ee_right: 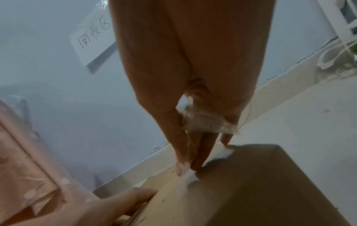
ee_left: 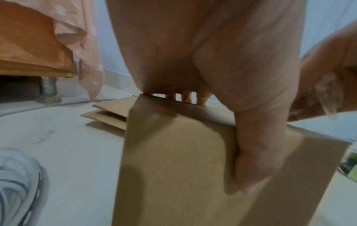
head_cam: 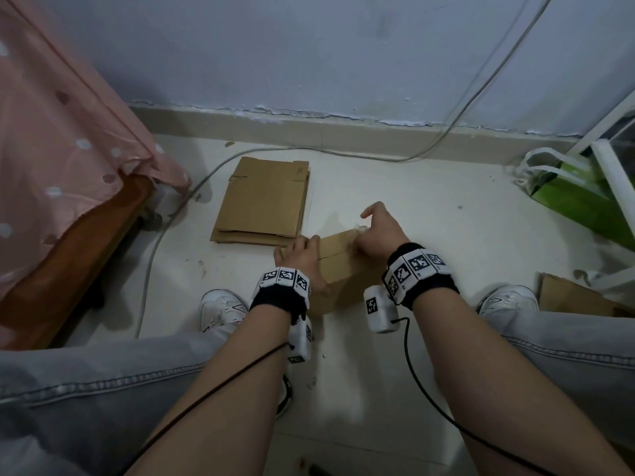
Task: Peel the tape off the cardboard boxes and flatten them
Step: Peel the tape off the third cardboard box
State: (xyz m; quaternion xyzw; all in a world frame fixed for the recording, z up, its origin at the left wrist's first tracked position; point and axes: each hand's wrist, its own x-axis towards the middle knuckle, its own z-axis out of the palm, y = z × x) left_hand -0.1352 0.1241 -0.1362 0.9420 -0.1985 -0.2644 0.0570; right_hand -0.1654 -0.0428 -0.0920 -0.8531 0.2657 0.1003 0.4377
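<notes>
Pale tiled floor [head_cam: 429, 207], scuffed, meets a grey-blue wall [head_cam: 309, 46] with flaking paint at the skirting. Landmark is the upright cardboard box [head_cam: 343, 269] on the floor between the person's knees.

Far left of the box: pink dotted bedcover [head_cam: 51, 132] hanging over an orange wooden bed frame [head_cam: 79, 242]. A grey cable [head_cam: 178, 207] runs along the floor from there behind the box and up the wall. Just left of and behind the box: a stack of flattened cardboard [head_cam: 264, 201], lying flat. White sneaker [head_cam: 220, 309] near-left of the box.

Left hand [head_cam: 302, 261] clamps the box's left top edge, thumb down the near face, fingers over the far side. Right hand [head_cam: 378, 235] is at the box's top far edge, thumb and fingers pinched together on clear tape [ee_right: 185, 175], with a crumpled wad of clear tape [ee_right: 204, 122] stuck across its fingers. Right of the box: second sneaker [head_cam: 508, 297], another cardboard piece [head_cam: 570, 297], green bag [head_cam: 580, 197] with white handles, white rack leg [head_cam: 615, 173].

Only the left wrist view shows the thumb [ee_left: 257, 152] pressed flat on the box face and a metal bed leg [ee_left: 48, 88]. Only the right wrist view shows a handwritten paper note [ee_right: 92, 38] taped on the wall and the tape strand lifting off the box corner.
</notes>
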